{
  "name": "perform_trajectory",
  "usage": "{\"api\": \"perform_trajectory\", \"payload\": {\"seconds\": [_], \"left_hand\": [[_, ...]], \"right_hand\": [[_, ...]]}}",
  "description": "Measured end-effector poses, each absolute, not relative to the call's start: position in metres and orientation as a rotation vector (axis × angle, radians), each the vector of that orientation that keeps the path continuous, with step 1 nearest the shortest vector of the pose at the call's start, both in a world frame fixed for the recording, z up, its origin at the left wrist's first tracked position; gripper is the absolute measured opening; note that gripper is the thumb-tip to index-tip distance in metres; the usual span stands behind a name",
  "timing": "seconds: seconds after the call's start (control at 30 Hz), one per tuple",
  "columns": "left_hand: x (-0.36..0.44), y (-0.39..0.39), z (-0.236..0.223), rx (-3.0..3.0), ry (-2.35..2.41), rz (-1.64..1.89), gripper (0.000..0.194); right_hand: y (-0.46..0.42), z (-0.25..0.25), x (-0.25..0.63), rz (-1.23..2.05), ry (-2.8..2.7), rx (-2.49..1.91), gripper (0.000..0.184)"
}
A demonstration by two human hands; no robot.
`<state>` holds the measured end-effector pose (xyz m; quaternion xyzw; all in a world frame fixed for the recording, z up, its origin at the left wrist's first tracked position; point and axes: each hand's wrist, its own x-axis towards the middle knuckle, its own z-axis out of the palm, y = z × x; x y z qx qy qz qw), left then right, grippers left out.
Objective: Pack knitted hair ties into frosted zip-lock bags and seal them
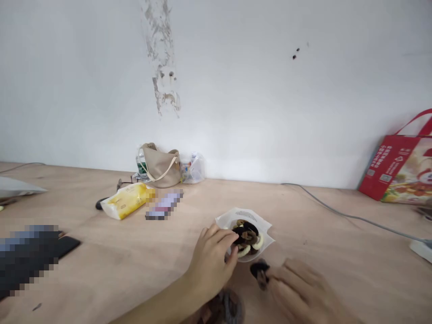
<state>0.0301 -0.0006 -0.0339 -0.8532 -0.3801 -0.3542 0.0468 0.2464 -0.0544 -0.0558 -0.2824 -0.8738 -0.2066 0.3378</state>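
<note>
A white pouch (245, 234) lies open on the plywood table (135, 252), holding a heap of dark brown and cream hair ties (246, 238). My left hand (211, 261) reaches in from the lower middle, its fingers curled against the heap's left side. Whether it grips any of them I cannot tell. Just below the pouch, my right hand (297, 288) has a dark hair tie (259, 273) at its fingertips. A fuzzy grey-brown hair tie (224, 308) sits at the bottom edge of the view, partly cut off.
A tan handbag (160, 166), a plastic bag (192, 168) and a yellow tissue pack (124, 200) stand along the white wall. A black phone (67, 246) lies at left. A red gift bag (398, 166) stands far right, and a grey cable (354, 216) crosses the table to a white power strip (421, 249).
</note>
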Motion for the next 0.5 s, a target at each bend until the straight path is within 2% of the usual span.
{"api": "perform_trajectory", "payload": {"seconds": [0.13,0.27,0.4,0.5], "left_hand": [[0.031,-0.006,-0.033,-2.653,-1.173,-1.025,0.018],[0.032,-0.008,-0.039,-2.725,-1.145,-0.912,0.016],[0.032,-0.008,-0.042,-2.808,-1.176,-0.831,0.013],[0.033,-0.007,-0.041,-2.836,-1.205,-0.811,0.019]], "right_hand": [[-0.014,-0.047,0.226,-0.759,-2.256,-0.844,0.028],[0.013,-0.052,0.211,-0.826,-2.246,-1.002,0.016],[0.011,-0.057,0.208,-0.842,-2.279,-1.18,0.036],[0.003,-0.058,0.207,-0.832,-2.31,-1.312,0.046]]}}
